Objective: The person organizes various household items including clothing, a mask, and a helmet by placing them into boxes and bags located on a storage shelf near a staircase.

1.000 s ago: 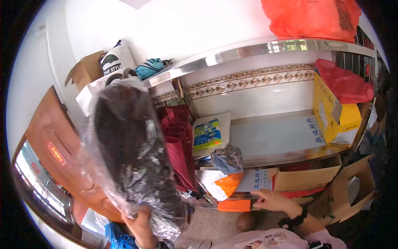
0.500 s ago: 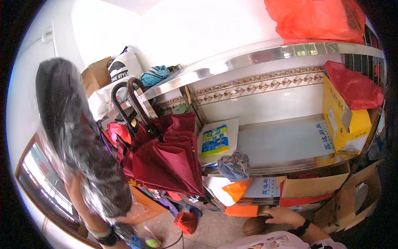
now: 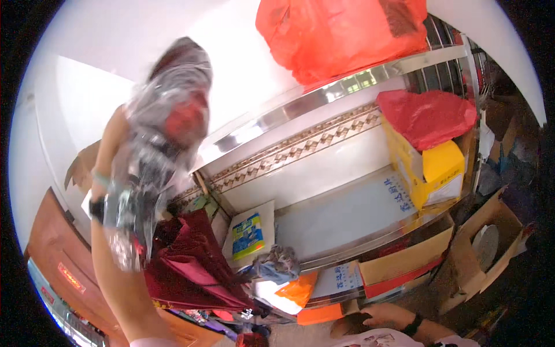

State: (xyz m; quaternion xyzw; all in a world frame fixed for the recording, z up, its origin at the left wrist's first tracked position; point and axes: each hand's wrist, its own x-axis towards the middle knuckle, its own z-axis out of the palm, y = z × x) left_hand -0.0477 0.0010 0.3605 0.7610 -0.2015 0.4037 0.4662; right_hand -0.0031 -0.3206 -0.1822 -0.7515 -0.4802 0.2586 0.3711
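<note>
My left hand (image 3: 117,130) is raised at the left and gripping a long dark bundle (image 3: 179,98) in clear plastic. A red patch shows through the wrapping; what is inside cannot be made out. Plastic and blur hide most of the fingers. The loose end of the bag hangs beside my forearm, in front of a folded maroon umbrella (image 3: 196,263). Low at the front, my right hand (image 3: 387,315) holds nothing, its fingers loosely stretched to the left. A brown ball (image 3: 347,325) lies next to those fingertips.
Red plastic bags (image 3: 347,37) rest on the metal upper shelf (image 3: 277,115). On the lower shelf stand a yellow carton (image 3: 442,165), a packet (image 3: 248,236) and a grey cloth (image 3: 277,265). Cardboard boxes (image 3: 404,260) sit below. An opened carton (image 3: 491,248) is at the right.
My left hand has lifted the wrapped bundle up and to the right, over the shelf edge. The view has turned rightward. My right hand remains low beside the ball.
</note>
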